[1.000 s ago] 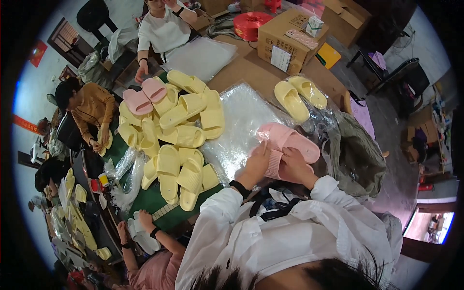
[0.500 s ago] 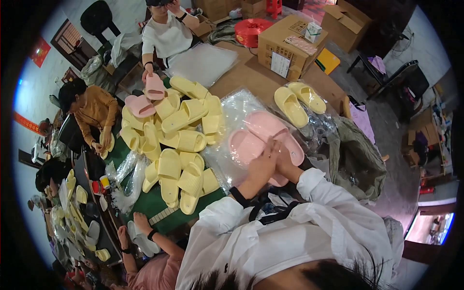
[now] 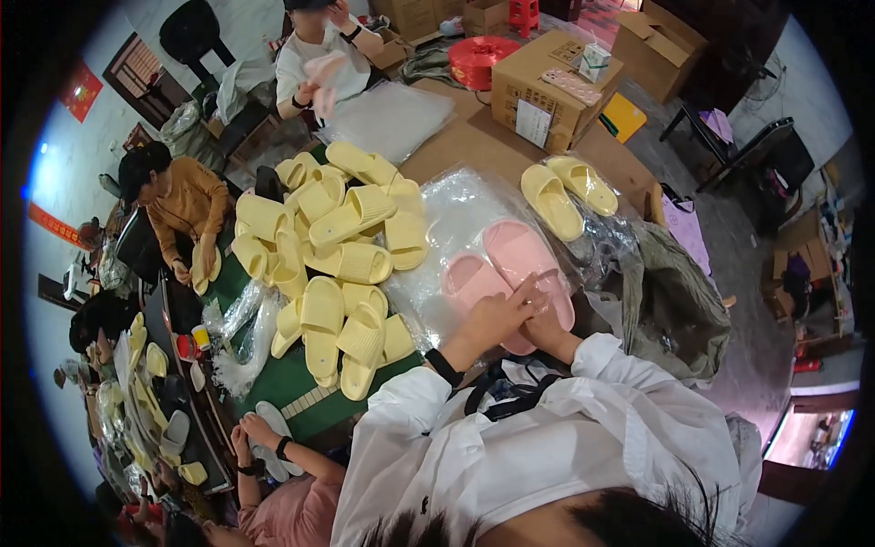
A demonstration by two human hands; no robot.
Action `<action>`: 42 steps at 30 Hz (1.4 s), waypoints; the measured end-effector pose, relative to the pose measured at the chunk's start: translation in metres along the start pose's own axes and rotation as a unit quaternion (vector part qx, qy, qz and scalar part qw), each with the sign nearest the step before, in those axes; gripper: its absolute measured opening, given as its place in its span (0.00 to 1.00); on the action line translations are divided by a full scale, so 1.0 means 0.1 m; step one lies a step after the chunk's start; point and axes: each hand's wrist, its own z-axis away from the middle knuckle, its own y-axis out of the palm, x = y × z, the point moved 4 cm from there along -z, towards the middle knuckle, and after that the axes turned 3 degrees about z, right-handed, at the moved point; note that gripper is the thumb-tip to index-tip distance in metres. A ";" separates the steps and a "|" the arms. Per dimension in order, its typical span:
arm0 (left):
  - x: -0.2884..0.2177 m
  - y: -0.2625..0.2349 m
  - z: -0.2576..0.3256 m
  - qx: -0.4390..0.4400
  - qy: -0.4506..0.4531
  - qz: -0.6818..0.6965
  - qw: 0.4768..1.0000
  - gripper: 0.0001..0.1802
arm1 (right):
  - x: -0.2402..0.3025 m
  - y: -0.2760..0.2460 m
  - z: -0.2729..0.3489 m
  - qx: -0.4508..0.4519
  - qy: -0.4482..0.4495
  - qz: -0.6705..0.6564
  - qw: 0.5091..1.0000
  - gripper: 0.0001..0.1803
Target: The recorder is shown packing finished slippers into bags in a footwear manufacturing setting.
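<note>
A pair of pink slippers lies side by side, soles down, on a stack of clear plastic bags in front of me. My left hand, with a black band at its wrist, rests on the heel ends of the pair, fingers reaching across to the right slipper. My right hand sits just beside it at the right slipper's heel, partly hidden by the left hand. Both sleeves are white.
A heap of yellow slippers covers a green mat to the left. Another yellow pair lies right of the bags, before a cardboard box and a red spool. A grey-green sack slumps at right. Other people work along the left and far side.
The pink slippers, held pressed together on edge a second ago, now lie flat side by side. The person at the far end has lifted a pink slipper off the pile.
</note>
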 end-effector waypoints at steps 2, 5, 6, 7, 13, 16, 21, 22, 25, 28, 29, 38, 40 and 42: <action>-0.01 0.00 0.00 0.006 -0.005 -0.003 1.000 0.27 | -0.03 0.12 0.01 -0.045 0.006 0.033 0.998 0.22; -0.01 0.00 0.02 0.001 0.000 -0.007 1.000 0.25 | -0.13 0.18 -0.02 -0.105 0.012 0.040 0.994 0.22; 0.01 0.01 0.05 -0.010 0.009 -0.007 1.000 0.26 | -0.14 0.16 -0.07 -0.118 0.012 0.012 0.993 0.22; 0.03 0.04 0.08 -0.009 0.010 -0.009 1.000 0.26 | -0.13 0.15 -0.12 -0.120 0.013 0.012 0.993 0.22; 0.00 -0.19 0.18 -0.112 -0.031 -0.004 0.993 0.33 | -0.13 0.08 -0.26 -0.204 0.065 0.013 0.977 0.22; -0.04 -0.14 0.19 -0.049 -0.033 0.008 0.998 0.34 | -0.18 0.07 -0.16 -0.161 0.108 -0.126 0.973 0.23; -0.06 0.09 0.26 -0.086 -0.077 0.101 0.988 0.26 | 0.07 0.25 -0.87 -0.093 0.145 -0.092 0.981 0.23; -0.09 -0.03 0.24 -0.073 -0.104 0.132 0.983 0.25 | -0.01 0.20 -0.93 -0.080 0.157 -0.086 0.981 0.23; -0.02 -0.17 0.17 -0.065 -0.166 0.052 0.983 0.30 | 0.00 0.15 -1.20 -0.040 0.184 -0.076 0.979 0.23; 0.06 -0.32 0.16 -0.099 -0.134 0.051 0.985 0.31 | 0.02 0.08 -1.15 0.016 0.190 -0.080 0.978 0.23; 0.06 -0.33 0.17 -0.106 -0.104 0.061 0.987 0.31 | 0.05 0.11 -1.17 0.037 0.188 -0.081 0.978 0.22; -0.05 -0.27 0.02 -0.127 -0.180 0.213 0.952 0.19 | 0.04 -0.06 -1.30 0.129 0.054 0.044 0.989 0.21; 0.15 -0.31 -0.06 -0.176 -0.191 0.220 0.940 0.18 | -0.12 0.08 -0.99 0.179 0.056 -0.054 0.981 0.23; 0.36 -0.42 -0.06 -0.336 -0.244 0.379 0.827 0.16 | -0.03 0.05 -0.68 0.195 0.020 -0.251 0.948 0.28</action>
